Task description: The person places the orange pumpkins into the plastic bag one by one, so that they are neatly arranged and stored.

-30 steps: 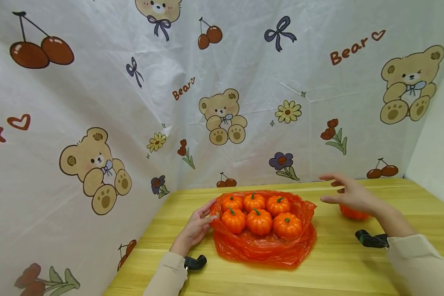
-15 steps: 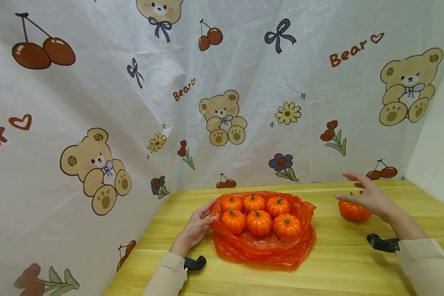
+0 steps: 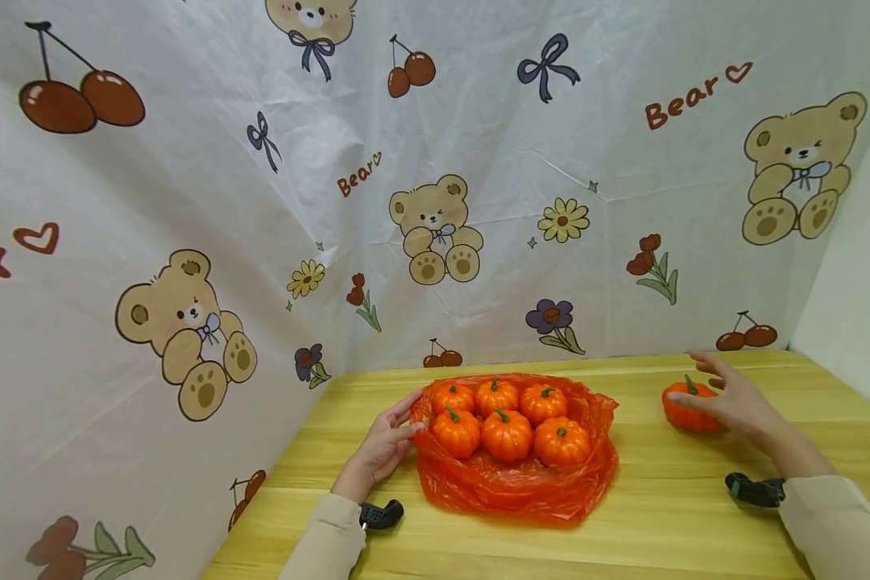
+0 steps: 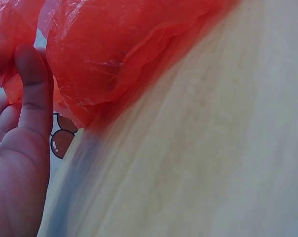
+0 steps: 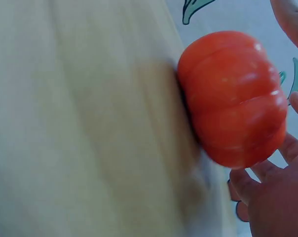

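A red plastic bag [image 3: 507,495] stands with its mouth spread wide, and several small orange pumpkins [image 3: 507,436] with green stems lie in it in two rows. My left hand [image 3: 380,443] pinches the bag's left rim; in the left wrist view the thumb lies over the plastic [image 4: 119,54] with fingers behind it. Away to the right, one more orange pumpkin [image 3: 685,415] sits on the table. My right hand [image 3: 743,403] is around its right side, fingers spread and thumb before it. In the right wrist view, fingertips are close to this pumpkin [image 5: 233,98]; contact is unclear.
The wooden table [image 3: 645,515] ends at a back cloth [image 3: 478,145] printed with bears, cherries and flowers. A white wall [image 3: 851,306] stands at the right. Black wrist devices [image 3: 756,489] sit on both sleeves.
My right hand has moved right, then lower, to the lone pumpkin, which shows more fully than a second ago. The left hand and the bag stay in place.
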`<state>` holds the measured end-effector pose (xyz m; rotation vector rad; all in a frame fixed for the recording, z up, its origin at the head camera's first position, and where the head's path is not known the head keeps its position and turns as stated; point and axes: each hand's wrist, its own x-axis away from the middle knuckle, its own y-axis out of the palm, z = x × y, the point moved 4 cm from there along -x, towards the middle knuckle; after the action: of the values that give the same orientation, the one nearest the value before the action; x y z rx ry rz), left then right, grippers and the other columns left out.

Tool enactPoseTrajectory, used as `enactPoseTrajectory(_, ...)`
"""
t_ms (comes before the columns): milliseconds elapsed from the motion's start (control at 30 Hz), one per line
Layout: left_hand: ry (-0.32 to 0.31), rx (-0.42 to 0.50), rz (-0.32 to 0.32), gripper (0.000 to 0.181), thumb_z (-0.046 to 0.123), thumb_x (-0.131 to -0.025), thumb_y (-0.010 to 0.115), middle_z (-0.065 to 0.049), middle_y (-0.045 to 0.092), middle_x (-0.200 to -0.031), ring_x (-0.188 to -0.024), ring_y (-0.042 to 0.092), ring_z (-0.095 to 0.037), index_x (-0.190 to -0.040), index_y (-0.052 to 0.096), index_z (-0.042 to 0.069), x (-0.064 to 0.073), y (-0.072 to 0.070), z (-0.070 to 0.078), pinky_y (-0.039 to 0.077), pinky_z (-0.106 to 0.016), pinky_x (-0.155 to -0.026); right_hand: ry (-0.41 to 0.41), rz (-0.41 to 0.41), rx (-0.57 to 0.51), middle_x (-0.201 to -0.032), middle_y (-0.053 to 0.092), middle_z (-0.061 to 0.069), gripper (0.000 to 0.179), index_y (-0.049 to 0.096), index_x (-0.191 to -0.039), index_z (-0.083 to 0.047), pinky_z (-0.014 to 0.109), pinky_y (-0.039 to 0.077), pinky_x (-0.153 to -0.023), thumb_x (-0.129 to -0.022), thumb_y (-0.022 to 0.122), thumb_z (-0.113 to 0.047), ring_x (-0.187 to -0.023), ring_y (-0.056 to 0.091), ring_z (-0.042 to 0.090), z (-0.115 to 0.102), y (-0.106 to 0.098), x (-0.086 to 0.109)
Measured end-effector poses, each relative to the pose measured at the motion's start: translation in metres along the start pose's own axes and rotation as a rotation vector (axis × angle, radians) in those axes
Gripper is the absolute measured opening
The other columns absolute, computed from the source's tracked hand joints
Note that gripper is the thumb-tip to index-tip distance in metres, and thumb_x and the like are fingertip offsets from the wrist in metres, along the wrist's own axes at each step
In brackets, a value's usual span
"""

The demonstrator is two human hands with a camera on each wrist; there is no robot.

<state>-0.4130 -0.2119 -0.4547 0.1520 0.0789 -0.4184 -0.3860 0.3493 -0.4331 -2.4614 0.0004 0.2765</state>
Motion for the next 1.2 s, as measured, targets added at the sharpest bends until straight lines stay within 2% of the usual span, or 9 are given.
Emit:
enactPoseTrajectory(167, 0.002, 0.004, -0.021, 0.076, -0.003, -0.100, 0.059, -0.021, 0.021, -0.170, -0.144, 0.046, -0.026, -0.165, 0.023, 0.009, -0.001, -0.001, -0.001, 0.056, -0.026, -0.101, 0.000, -0.008, -0.015, -0.156, 0.020, 0.045, 0.097, 0.007, -0.162, 0.003, 0.082, 0.031, -0.103, -0.098, 0.070, -0.035, -0.137, 0.023, 0.067, 0.011, 0.004, 0.002)
enactPoseTrajectory(333, 0.004, 0.017, -0.031, 0.075, -0.005, -0.100, 0.056, -0.020, 0.022, -0.169, -0.145, 0.044, -0.027, -0.165, 0.023, 0.010, -0.001, 0.000, 0.001, 0.056, -0.025, -0.101, 0.000, -0.018, -0.035, -0.156, 0.021, 0.045, 0.097, 0.007, -0.162, 0.004, 0.078, 0.031, -0.104, -0.098, 0.071, -0.033, -0.136, 0.026, 0.065, 0.015, 0.006, 0.003)
enactPoseTrajectory(400, 0.005, 0.020, -0.030, 0.075, -0.006, -0.100, 0.056, -0.020, 0.022, -0.169, -0.144, 0.044, -0.026, -0.165, 0.023, 0.010, -0.001, 0.000, 0.001, 0.056, -0.025, -0.100, 0.001, -0.027, -0.028, -0.155, 0.022, 0.045, 0.098, 0.008, -0.161, 0.004, 0.072, 0.036, -0.103, -0.097, 0.072, -0.032, -0.135, 0.029, 0.063, 0.016, 0.006, 0.002)
enactPoseTrajectory(500, 0.000, 0.027, -0.025, 0.075, -0.006, -0.100, 0.057, -0.021, 0.022, -0.169, -0.142, 0.046, -0.025, -0.165, 0.023, 0.010, -0.001, -0.001, 0.001, 0.057, -0.025, -0.099, 0.007, -0.033, 0.003, -0.153, 0.026, 0.045, 0.099, 0.010, -0.161, 0.005, 0.055, 0.045, -0.097, -0.096, 0.074, -0.033, -0.130, 0.038, 0.060, 0.017, 0.007, 0.002)
enactPoseTrajectory(567, -0.004, 0.026, -0.019, 0.075, -0.006, -0.099, 0.057, -0.021, 0.022, -0.169, -0.142, 0.047, -0.025, -0.165, 0.024, 0.010, -0.001, -0.001, 0.000, 0.057, -0.025, -0.099, 0.011, -0.032, 0.036, -0.151, 0.030, 0.045, 0.098, 0.013, -0.161, 0.005, 0.049, 0.046, -0.094, -0.095, 0.074, -0.034, -0.126, 0.043, 0.058, 0.018, 0.007, 0.003)
enactPoseTrajectory(733, -0.003, 0.009, -0.013, 0.075, -0.005, -0.100, 0.057, -0.020, 0.021, -0.170, -0.143, 0.046, -0.026, -0.165, 0.024, 0.010, -0.001, -0.001, -0.001, 0.056, -0.025, -0.100, 0.025, -0.025, 0.076, -0.144, 0.038, 0.045, 0.092, 0.023, -0.158, 0.006, 0.053, 0.045, -0.094, -0.094, 0.075, -0.037, -0.121, 0.048, 0.056, 0.023, 0.008, 0.004)
enactPoseTrajectory(967, -0.013, 0.005, -0.004, 0.074, -0.006, -0.100, 0.056, -0.019, 0.022, -0.170, -0.141, 0.048, -0.024, -0.165, 0.024, 0.010, 0.000, -0.001, -0.002, 0.057, -0.024, -0.098, 0.047, -0.022, 0.063, -0.144, 0.039, 0.043, 0.090, 0.025, -0.157, 0.007, 0.041, 0.048, -0.089, -0.096, 0.072, -0.040, -0.120, 0.049, 0.053, 0.021, 0.009, 0.005)
enactPoseTrajectory(1033, -0.013, 0.007, -0.007, 0.075, -0.006, -0.100, 0.056, -0.019, 0.022, -0.170, -0.142, 0.047, -0.026, -0.165, 0.024, 0.010, 0.000, -0.001, -0.002, 0.057, -0.024, -0.098, 0.056, -0.020, 0.065, -0.144, 0.038, 0.043, 0.092, 0.024, -0.157, 0.007, 0.043, 0.049, -0.090, -0.096, 0.071, -0.042, -0.120, 0.048, 0.053, 0.019, 0.009, 0.004)
enactPoseTrajectory(1200, -0.011, 0.011, -0.010, 0.075, -0.006, -0.100, 0.056, -0.019, 0.021, -0.170, -0.145, 0.043, -0.029, -0.165, 0.023, 0.010, 0.000, -0.001, 0.000, 0.057, -0.025, -0.099, 0.047, -0.021, 0.073, -0.145, 0.037, 0.044, 0.094, 0.024, -0.158, 0.007, 0.061, 0.047, -0.097, -0.096, 0.070, -0.046, -0.122, 0.047, 0.056, 0.009, 0.009, 0.001)
